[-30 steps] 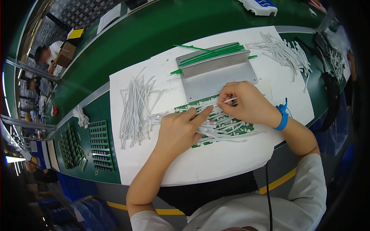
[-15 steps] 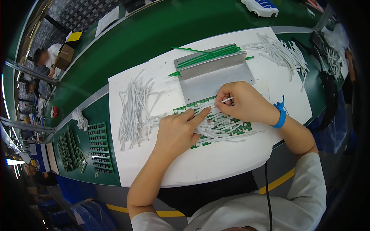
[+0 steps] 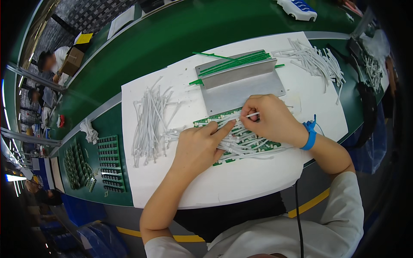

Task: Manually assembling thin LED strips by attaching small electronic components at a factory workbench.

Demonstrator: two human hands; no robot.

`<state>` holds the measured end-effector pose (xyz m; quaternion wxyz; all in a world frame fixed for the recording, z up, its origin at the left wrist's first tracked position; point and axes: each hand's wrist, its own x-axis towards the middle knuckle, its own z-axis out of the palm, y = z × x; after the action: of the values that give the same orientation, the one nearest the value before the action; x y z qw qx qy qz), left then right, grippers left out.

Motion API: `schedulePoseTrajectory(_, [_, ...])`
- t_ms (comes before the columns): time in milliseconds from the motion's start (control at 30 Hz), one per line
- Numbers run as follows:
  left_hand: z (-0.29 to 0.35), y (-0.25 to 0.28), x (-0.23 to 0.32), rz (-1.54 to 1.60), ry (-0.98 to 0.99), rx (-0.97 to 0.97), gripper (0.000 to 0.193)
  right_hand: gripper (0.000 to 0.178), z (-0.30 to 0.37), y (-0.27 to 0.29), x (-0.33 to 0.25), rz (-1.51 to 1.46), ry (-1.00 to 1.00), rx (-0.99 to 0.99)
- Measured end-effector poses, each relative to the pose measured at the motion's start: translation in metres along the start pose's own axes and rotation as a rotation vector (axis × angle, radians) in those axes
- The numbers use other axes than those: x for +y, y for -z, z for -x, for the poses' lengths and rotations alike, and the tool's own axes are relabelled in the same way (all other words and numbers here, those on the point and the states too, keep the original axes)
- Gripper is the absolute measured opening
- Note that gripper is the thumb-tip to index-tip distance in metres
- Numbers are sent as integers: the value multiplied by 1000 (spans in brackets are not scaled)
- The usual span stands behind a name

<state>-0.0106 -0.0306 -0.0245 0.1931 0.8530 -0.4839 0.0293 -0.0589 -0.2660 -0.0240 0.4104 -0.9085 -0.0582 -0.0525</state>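
Green circuit boards (image 3: 275, 145) lie on the white sheet in front of me, mostly covered by thin white cables (image 3: 241, 150) with small white ends. My right hand (image 3: 269, 119) is closed in a pinch on one white cable (image 3: 254, 115) above the boards' far part. Over the near-left part rests my left hand (image 3: 197, 146), its index finger stretched toward the right fingertips and its thumb spread among the cables. That index tip touches down close to the pinched cable's end. The exact contact there is too small to make out.
Behind the boards stands an angled metal plate (image 3: 241, 92) with green strips (image 3: 234, 62). Loose white cables lie in a left pile (image 3: 149, 124) and a right pile (image 3: 316, 61). Green boards with dark parts (image 3: 112, 163) sit at far left. A blue wrist strap (image 3: 309, 135) circles my right wrist.
My right hand has shifted very slightly, still pinching the cable. The left hand stays almost in place. The whole view has moved a little.
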Motion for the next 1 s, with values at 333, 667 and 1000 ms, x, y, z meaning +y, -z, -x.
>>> schedulePoseTrajectory(333, [1, 9, 4, 97, 64, 66, 65, 13, -4, 10, -1, 191, 465, 270])
schedulePoseTrajectory(667, [0, 11, -7, 85, 149, 262, 47, 25, 1, 18, -7, -483, 323, -167])
schedulePoseTrajectory(1000, [1, 10, -6, 101, 150, 224, 47, 20, 1, 16, -2, -560, 368, -127])
